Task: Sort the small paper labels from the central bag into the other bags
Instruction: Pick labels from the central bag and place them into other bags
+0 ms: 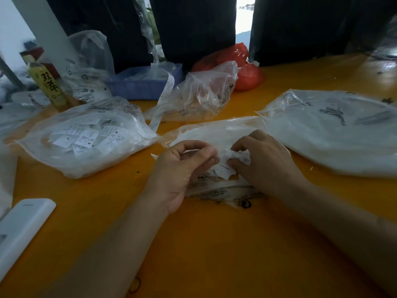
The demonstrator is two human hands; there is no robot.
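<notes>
Right now both hands, left hand (182, 168) and right hand (264, 162), pinch small white paper labels (227, 166) over the crumpled clear central bag (214, 134) mid-frame, seemingly to read sizes before dropping them into the clear label-filled bag (86, 136) at left

On the orange table (214, 244), both hands work at the crumpled clear plastic central bag (214, 130). The left hand (184, 168) and the right hand (264, 160) pinch small white printed paper labels (223, 168) between curled fingers (print too blurred to read). A clear label-filled bag (86, 136) lies left, a large clear bag (335, 130) right.
</notes>
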